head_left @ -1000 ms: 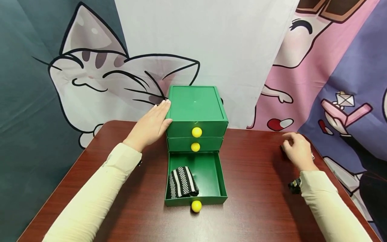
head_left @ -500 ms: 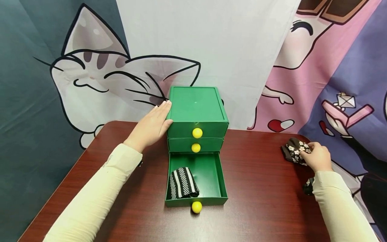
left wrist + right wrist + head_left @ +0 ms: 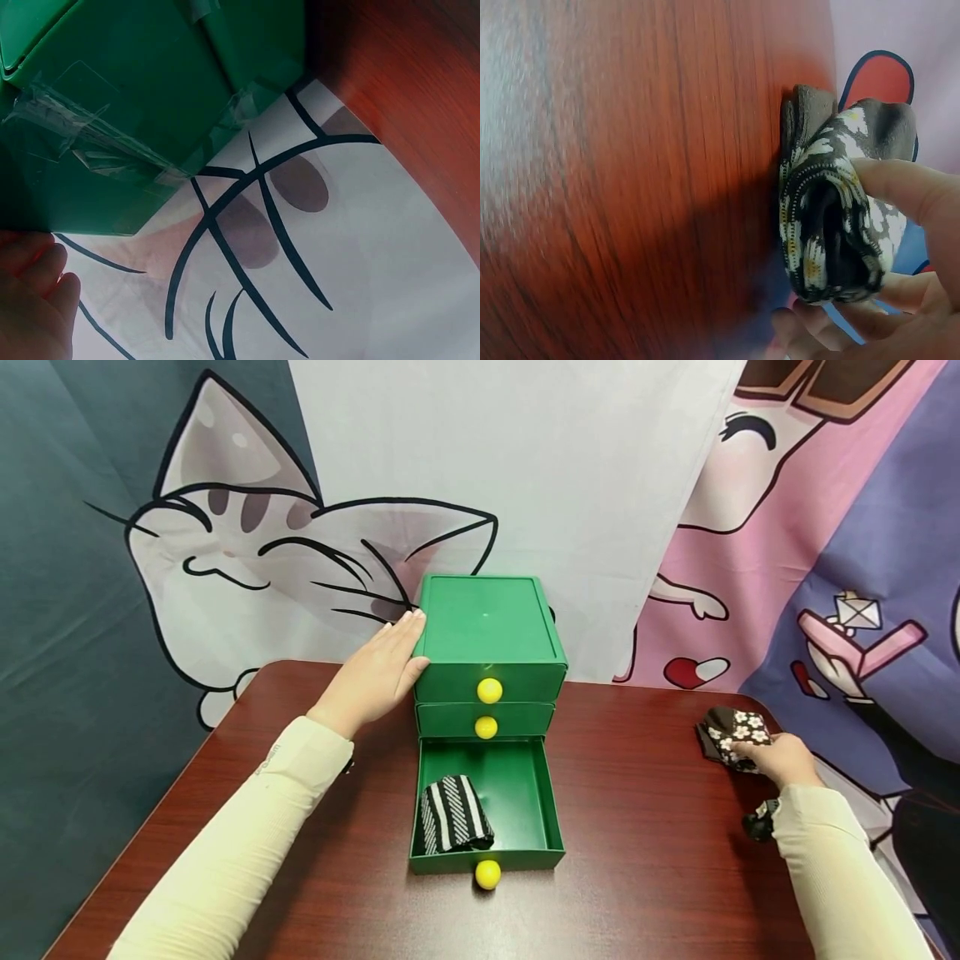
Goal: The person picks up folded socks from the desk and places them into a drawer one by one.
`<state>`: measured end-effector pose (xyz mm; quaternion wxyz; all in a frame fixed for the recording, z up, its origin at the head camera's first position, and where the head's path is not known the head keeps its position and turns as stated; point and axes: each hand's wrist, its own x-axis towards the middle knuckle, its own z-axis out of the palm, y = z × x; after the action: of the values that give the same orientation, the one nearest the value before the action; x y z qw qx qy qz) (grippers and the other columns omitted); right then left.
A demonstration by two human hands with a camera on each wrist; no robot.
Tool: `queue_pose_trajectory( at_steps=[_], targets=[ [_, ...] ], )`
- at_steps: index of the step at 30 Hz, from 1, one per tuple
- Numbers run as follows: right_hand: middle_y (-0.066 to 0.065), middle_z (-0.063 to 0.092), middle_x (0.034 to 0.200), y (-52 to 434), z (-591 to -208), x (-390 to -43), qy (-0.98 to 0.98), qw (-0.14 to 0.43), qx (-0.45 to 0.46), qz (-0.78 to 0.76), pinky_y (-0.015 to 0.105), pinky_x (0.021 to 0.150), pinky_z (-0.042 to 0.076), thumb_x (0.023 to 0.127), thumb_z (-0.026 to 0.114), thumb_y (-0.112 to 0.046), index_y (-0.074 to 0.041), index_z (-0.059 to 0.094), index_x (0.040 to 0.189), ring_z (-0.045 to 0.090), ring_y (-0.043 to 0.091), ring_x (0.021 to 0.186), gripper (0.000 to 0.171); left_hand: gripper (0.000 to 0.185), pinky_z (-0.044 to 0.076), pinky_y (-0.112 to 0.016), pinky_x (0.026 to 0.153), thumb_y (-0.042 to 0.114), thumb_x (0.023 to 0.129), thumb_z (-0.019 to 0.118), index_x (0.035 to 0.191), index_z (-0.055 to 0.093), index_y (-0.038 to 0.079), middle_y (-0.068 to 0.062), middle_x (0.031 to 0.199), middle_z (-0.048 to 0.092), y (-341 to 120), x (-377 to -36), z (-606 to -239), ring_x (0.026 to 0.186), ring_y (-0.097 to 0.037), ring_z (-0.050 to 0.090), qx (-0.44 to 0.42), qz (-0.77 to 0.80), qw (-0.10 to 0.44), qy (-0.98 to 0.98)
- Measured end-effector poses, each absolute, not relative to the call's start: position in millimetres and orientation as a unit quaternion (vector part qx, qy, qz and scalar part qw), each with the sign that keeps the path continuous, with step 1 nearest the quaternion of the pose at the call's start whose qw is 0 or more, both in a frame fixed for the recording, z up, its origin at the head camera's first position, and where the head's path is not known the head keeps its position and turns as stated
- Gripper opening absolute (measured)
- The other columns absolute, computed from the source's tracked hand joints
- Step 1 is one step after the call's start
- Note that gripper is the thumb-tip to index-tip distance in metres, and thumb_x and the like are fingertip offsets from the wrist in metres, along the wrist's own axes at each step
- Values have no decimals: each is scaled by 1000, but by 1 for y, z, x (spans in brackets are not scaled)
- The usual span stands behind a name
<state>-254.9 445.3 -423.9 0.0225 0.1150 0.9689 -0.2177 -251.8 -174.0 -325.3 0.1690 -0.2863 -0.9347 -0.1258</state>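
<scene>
A dark floral sock (image 3: 733, 733), rolled into a bundle, sits at the far right edge of the tabletop (image 3: 637, 827), where the right hand (image 3: 780, 760) pinches it between thumb and curled fingers, a grip that seems meant to keep the roll from coming undone. Well to its left stands a green drawer unit (image 3: 487, 635), its bottom drawer (image 3: 517, 802) pulled out with a striped sock (image 3: 452, 814) lying inside. The left hand (image 3: 375, 672) rests flat, fingers straight, against the unit's side, apparently bracing it.
</scene>
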Motion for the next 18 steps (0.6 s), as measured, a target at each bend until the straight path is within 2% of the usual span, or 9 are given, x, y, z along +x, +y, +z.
queue_pose_trajectory(
  at_steps=[3,6,10,12,13,15,18],
  targets=[
    [50,52,116,443,-424,-253,965,21,131,-228,60,83,51,91,67,-42,27,53,113,57,57,99,74,62,17,-46,126,28,110,43,156,25,-9,-23,162,29,-174,-252,-325,152,-33,24,-287,-127,169,-934],
    [47,55,113,440,-426,-251,958,7,142,-247,54,79,52,90,70,-42,25,55,113,57,53,97,72,62,16,-45,127,28,110,43,156,26,-9,-23,162,29,-173,-251,-325,152,-33,24,-287,-127,169,-934],
    [35,62,95,437,-435,-253,947,-33,144,-284,38,67,47,86,77,-36,16,61,95,55,40,85,55,62,16,-44,127,27,110,44,156,26,-10,-23,162,29,-173,-251,-324,152,-34,24,-287,-126,170,-934],
    [26,62,88,436,-439,-255,942,-54,143,-300,31,63,44,84,80,-31,10,59,85,52,33,81,46,62,16,-45,127,27,110,44,156,26,-10,-23,162,29,-173,-251,-324,152,-34,24,-287,-126,171,-934],
    [24,61,89,435,-441,-255,938,-61,144,-311,28,62,42,84,81,-30,8,57,84,51,32,82,45,62,16,-45,127,27,110,44,156,26,-10,-24,162,29,-173,-250,-325,152,-34,24,-287,-127,170,-934],
    [24,58,96,431,-444,-255,929,-72,149,-332,24,60,41,84,81,-27,9,53,92,51,32,86,47,62,17,-46,127,27,110,44,156,25,-10,-24,162,29,-173,-250,-325,152,-34,24,-288,-128,170,-934],
    [29,52,113,424,-446,-253,914,-82,158,-364,19,61,40,86,79,-25,13,44,117,52,35,97,61,62,17,-46,126,27,110,44,156,25,-10,-24,162,29,-174,-251,-325,152,-34,24,-289,-129,171,-933]
  ],
)
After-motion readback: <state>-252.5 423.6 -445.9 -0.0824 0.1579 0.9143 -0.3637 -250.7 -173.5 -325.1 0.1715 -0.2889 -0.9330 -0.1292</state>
